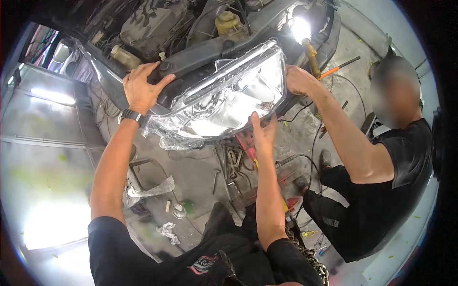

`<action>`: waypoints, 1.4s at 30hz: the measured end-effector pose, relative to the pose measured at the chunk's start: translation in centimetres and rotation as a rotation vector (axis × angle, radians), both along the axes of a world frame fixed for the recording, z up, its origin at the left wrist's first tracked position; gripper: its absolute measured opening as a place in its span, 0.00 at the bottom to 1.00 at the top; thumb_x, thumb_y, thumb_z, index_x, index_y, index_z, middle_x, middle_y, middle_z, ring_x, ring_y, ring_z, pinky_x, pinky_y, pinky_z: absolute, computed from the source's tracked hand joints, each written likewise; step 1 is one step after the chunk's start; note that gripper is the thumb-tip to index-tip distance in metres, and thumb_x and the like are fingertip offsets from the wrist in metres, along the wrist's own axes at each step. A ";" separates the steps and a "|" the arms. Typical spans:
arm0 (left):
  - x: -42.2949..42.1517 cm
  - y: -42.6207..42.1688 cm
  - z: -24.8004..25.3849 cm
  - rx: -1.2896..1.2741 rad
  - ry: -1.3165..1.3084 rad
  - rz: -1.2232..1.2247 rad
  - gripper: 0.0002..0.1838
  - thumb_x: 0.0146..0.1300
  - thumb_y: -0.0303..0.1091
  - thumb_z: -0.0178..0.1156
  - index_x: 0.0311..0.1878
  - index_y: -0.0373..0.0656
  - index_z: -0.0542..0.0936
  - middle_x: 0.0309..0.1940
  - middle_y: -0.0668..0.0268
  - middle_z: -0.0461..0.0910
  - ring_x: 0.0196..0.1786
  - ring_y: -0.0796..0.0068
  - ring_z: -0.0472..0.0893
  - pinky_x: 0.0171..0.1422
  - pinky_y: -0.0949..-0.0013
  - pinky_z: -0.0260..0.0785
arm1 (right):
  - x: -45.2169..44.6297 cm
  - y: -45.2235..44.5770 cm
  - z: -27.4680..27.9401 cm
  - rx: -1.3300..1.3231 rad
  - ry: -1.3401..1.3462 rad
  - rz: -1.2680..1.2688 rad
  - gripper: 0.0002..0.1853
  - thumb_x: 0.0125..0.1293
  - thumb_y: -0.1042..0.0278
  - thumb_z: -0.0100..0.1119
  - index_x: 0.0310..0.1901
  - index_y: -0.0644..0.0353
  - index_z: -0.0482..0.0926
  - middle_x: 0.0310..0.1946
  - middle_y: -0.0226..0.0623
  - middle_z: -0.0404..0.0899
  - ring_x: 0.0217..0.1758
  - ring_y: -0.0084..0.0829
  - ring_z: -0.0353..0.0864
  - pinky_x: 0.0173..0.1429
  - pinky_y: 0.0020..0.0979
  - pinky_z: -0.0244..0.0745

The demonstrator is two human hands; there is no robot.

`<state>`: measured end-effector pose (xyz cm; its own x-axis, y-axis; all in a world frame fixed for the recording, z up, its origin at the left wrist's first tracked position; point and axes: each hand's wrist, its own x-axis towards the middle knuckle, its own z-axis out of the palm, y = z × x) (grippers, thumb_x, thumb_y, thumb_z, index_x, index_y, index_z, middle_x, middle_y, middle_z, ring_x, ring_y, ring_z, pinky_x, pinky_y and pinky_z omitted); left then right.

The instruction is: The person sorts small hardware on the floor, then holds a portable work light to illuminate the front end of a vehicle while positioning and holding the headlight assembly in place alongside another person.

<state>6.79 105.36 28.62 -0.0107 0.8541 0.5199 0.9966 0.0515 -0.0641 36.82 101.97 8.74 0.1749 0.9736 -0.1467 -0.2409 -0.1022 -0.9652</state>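
Note:
A large clear car headlight (229, 97) sits at the front of an open engine bay, with crumpled clear plastic wrap (164, 136) at its lower left end. My left hand (143, 86), a watch on its wrist, rests on the dark body panel beside the headlight's left end, fingers spread and holding nothing. Under the headlight's lower edge, my right hand (264, 133) supports it with the thumb up against the lens. A co-worker's hand (300, 80) reaches behind the headlight's right end.
The co-worker (367, 190) in black crouches at the right. A bright work lamp (301, 29) shines at the top right. Tools (231, 164), a cloth (152, 188), cables and a chain (312, 260) lie below. The engine bay (148, 28) spans the top.

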 end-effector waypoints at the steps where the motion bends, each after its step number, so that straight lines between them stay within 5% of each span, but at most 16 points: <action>1: 0.0 0.0 0.0 0.006 -0.009 -0.001 0.31 0.52 0.63 0.71 0.52 0.51 0.86 0.51 0.70 0.84 0.56 0.67 0.80 0.68 0.59 0.61 | -0.1 0.2 0.3 0.009 -0.018 -0.005 0.53 0.64 0.52 0.70 0.74 0.80 0.46 0.73 0.63 0.54 0.76 0.46 0.57 0.77 0.38 0.54; 4: 0.1 0.1 0.1 -0.003 -0.047 0.002 0.30 0.52 0.62 0.71 0.50 0.50 0.86 0.50 0.70 0.84 0.56 0.67 0.81 0.67 0.60 0.62 | -0.4 0.5 0.0 0.017 -0.031 -0.049 0.53 0.62 0.52 0.72 0.73 0.80 0.49 0.67 0.61 0.65 0.70 0.43 0.66 0.73 0.37 0.61; 10: 0.2 -0.2 0.1 0.030 -0.007 0.006 0.30 0.52 0.62 0.71 0.50 0.50 0.87 0.50 0.71 0.84 0.54 0.67 0.81 0.66 0.60 0.63 | -1.0 0.7 0.7 -0.043 0.029 -0.068 0.57 0.61 0.48 0.72 0.72 0.84 0.47 0.69 0.64 0.62 0.72 0.45 0.64 0.74 0.37 0.59; 13: 0.3 0.0 0.1 0.025 -0.024 -0.003 0.30 0.52 0.63 0.71 0.50 0.50 0.86 0.49 0.71 0.84 0.55 0.67 0.81 0.66 0.60 0.63 | -0.5 0.8 2.2 -0.127 -0.082 -0.066 0.56 0.59 0.55 0.74 0.72 0.84 0.46 0.71 0.66 0.56 0.75 0.48 0.59 0.77 0.36 0.54; 20: 0.8 -0.2 0.4 0.011 -0.038 0.000 0.31 0.53 0.61 0.72 0.51 0.47 0.86 0.51 0.67 0.85 0.56 0.64 0.81 0.66 0.60 0.65 | -0.8 1.0 0.7 -0.062 -0.102 -0.126 0.52 0.59 0.53 0.74 0.70 0.83 0.53 0.66 0.64 0.67 0.68 0.49 0.69 0.73 0.39 0.61; 27: 0.3 0.2 -0.1 -0.003 -0.067 0.005 0.32 0.51 0.62 0.72 0.51 0.48 0.86 0.53 0.68 0.84 0.59 0.65 0.79 0.67 0.57 0.62 | -0.1 -0.7 -2.0 -0.085 -0.162 -0.098 0.49 0.62 0.50 0.70 0.70 0.80 0.56 0.66 0.68 0.66 0.70 0.55 0.68 0.75 0.40 0.60; 31: 0.2 0.3 -0.3 0.014 -0.055 -0.004 0.30 0.51 0.59 0.73 0.51 0.49 0.86 0.52 0.69 0.85 0.58 0.64 0.80 0.66 0.57 0.63 | 0.5 -5.7 -1.9 -0.045 0.095 -0.092 0.42 0.64 0.55 0.68 0.67 0.79 0.60 0.61 0.62 0.72 0.65 0.49 0.74 0.64 0.40 0.73; 35: 0.4 0.3 -0.4 0.002 -0.001 0.038 0.29 0.51 0.59 0.73 0.51 0.49 0.86 0.52 0.69 0.85 0.58 0.64 0.80 0.65 0.57 0.65 | -0.1 -11.9 -8.7 -0.095 -0.335 0.021 0.27 0.65 0.56 0.65 0.56 0.72 0.74 0.48 0.57 0.81 0.49 0.50 0.84 0.52 0.43 0.78; 37: 0.5 0.4 -0.4 0.000 -0.027 0.028 0.29 0.52 0.59 0.73 0.50 0.49 0.86 0.52 0.70 0.85 0.58 0.65 0.80 0.65 0.58 0.65 | 0.2 -14.8 -11.5 -0.147 -0.452 0.270 0.20 0.65 0.57 0.65 0.49 0.66 0.81 0.37 0.47 0.84 0.36 0.44 0.85 0.45 0.40 0.79; 42: 0.1 0.6 -0.7 0.001 -0.023 0.034 0.29 0.51 0.59 0.73 0.50 0.50 0.86 0.51 0.70 0.85 0.56 0.65 0.80 0.64 0.58 0.66 | 0.0 -19.3 -14.7 -0.285 -0.561 0.470 0.20 0.65 0.53 0.63 0.45 0.64 0.82 0.34 0.50 0.85 0.41 0.50 0.85 0.47 0.44 0.79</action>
<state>6.88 105.94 27.91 -0.0511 0.8523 0.5205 0.9955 0.0850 -0.0415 36.81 82.66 -5.93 -0.1237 0.9019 -0.4138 0.4047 -0.3349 -0.8509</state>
